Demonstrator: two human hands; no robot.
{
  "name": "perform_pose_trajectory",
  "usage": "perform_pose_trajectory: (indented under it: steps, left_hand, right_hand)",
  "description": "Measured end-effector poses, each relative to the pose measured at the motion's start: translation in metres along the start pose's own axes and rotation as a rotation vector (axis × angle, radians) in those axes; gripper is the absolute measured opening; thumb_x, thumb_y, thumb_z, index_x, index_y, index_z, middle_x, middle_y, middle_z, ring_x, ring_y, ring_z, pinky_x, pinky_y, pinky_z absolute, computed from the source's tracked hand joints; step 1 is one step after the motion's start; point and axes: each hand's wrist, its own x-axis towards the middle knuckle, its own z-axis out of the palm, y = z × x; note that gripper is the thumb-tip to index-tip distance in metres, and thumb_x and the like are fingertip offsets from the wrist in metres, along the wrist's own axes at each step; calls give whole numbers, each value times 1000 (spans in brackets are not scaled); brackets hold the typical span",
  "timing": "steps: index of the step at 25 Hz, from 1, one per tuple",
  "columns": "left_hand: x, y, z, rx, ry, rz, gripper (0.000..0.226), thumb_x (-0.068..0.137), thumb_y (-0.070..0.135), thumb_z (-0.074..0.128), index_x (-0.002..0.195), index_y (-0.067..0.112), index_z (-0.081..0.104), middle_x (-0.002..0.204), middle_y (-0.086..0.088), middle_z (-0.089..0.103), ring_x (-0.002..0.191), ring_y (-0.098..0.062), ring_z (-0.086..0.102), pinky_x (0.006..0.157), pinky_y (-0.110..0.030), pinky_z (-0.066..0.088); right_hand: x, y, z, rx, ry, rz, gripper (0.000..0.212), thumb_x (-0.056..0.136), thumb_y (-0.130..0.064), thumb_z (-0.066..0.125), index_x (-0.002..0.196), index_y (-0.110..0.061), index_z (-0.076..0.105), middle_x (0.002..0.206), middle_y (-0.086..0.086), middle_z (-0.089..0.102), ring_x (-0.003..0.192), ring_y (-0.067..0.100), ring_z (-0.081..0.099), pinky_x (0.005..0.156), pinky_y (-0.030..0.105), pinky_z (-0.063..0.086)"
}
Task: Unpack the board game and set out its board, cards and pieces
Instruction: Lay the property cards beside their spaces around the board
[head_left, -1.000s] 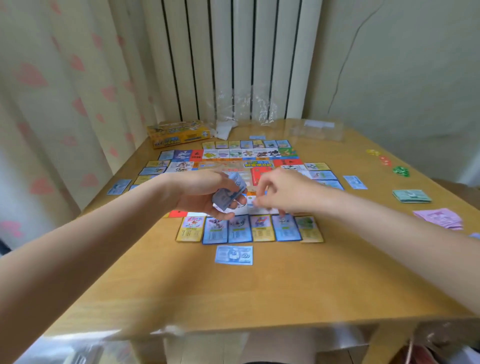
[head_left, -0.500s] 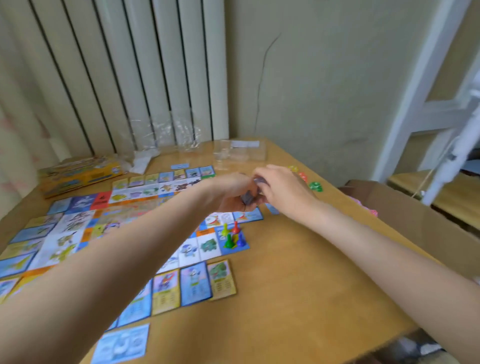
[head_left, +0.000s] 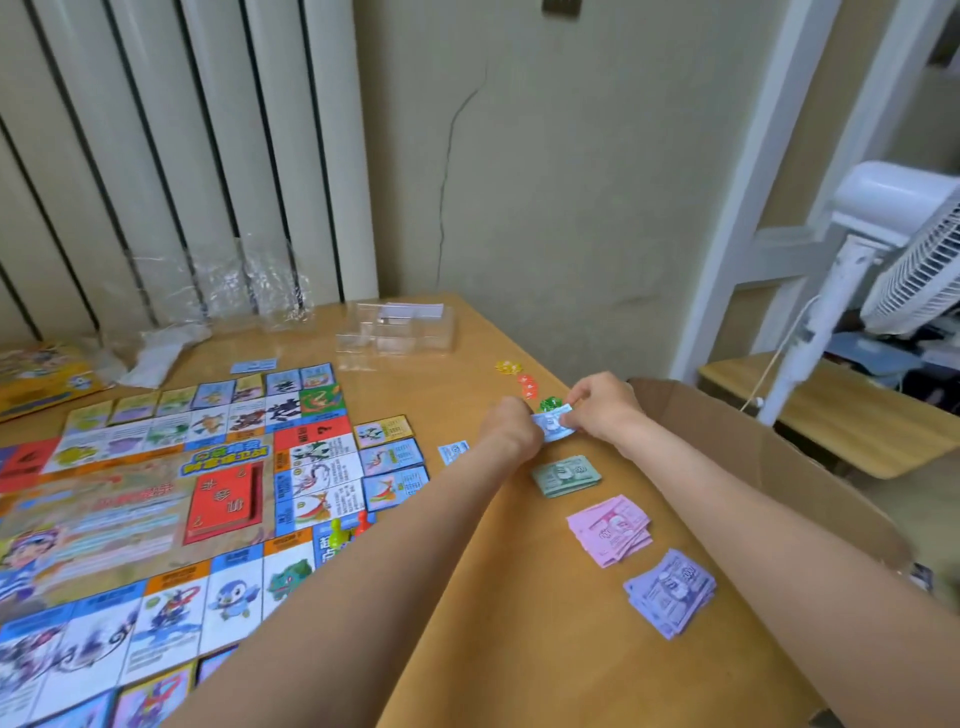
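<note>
Now both my hands meet over the far right part of the wooden table (head_left: 519, 649), well right of the game board (head_left: 156, 519). My left hand (head_left: 511, 428) and right hand (head_left: 602, 408) each pinch an end of a small blue stack of play money (head_left: 555, 423). Just nearer me than that stack lie the green notes (head_left: 566, 475), then the pink notes (head_left: 610, 527), then the purple notes (head_left: 670, 592). Green tokens (head_left: 549, 402) sit just beyond it.

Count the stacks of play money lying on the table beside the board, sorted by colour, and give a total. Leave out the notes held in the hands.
Green stack: 1
Pink stack: 1
Purple stack: 1
Total: 3 stacks
</note>
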Motion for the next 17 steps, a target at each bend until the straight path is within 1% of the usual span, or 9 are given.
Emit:
perform_pose_trajectory:
  steps: [2,6,9,11,13,15,16,17]
  left_hand:
    - [3,5,6,19,-12,20,34,91,7,48,123,6,59,127,-14,58,118,-28,53,94,-29,41]
    - [8,13,14,21,-20,50,36,91,5,48,126,8,58,130,-13,56,121,-27,52,96,-27,40]
    - [6,15,11,117,-22,93,35,91,5,46,125,5,58,129,-14,56,120,-27,52,96,-28,40]
    - [4,13,3,194,-58,128,35,91,7,47,125,5,56,129,-14,56,119,-28,52,96,-29,41]
    - [0,10,-8,289,-142,140,36,92,18,51,126,6,53,129,-12,55,114,-26,54,91,-29,42]
    - [-6,8,-14,356,-229,119,45,90,33,56,126,7,51,128,-9,56,103,-23,54,86,-29,42]
    - [-8,8,-15,385,-257,116,49,89,38,58,126,7,50,127,-9,56,102,-22,54,86,-29,43]
    - [-10,8,-14,409,-270,123,52,87,40,59,127,6,50,128,-9,56,107,-23,54,89,-29,43]
  right_hand:
    - [2,7,-4,-42,0,25,26,78,-9,71,104,-8,67,122,15,57,110,25,56,87,24,43]
    - [9,17,-6,-122,13,31,25,80,-7,68,106,-6,69,119,14,61,109,26,58,87,26,45]
    - [19,19,-3,-167,19,16,27,81,-6,66,108,-9,68,120,14,60,112,28,56,89,27,45]
    - [24,21,-1,-240,10,-5,26,82,-6,65,108,-9,68,119,14,61,112,29,56,90,29,47]
    - [26,22,2,-286,7,2,26,81,-8,67,107,-8,68,118,14,62,110,31,58,89,31,49]
    - [23,19,1,-339,38,2,26,81,-8,66,106,-9,66,118,13,61,109,31,58,87,32,49]
    - [20,16,-1,-355,73,-9,24,82,-6,63,106,-10,66,119,12,61,109,32,58,87,32,49]
    - [18,12,-3,-342,107,-36,23,84,-4,59,105,-10,66,118,12,61,108,32,57,87,33,48]
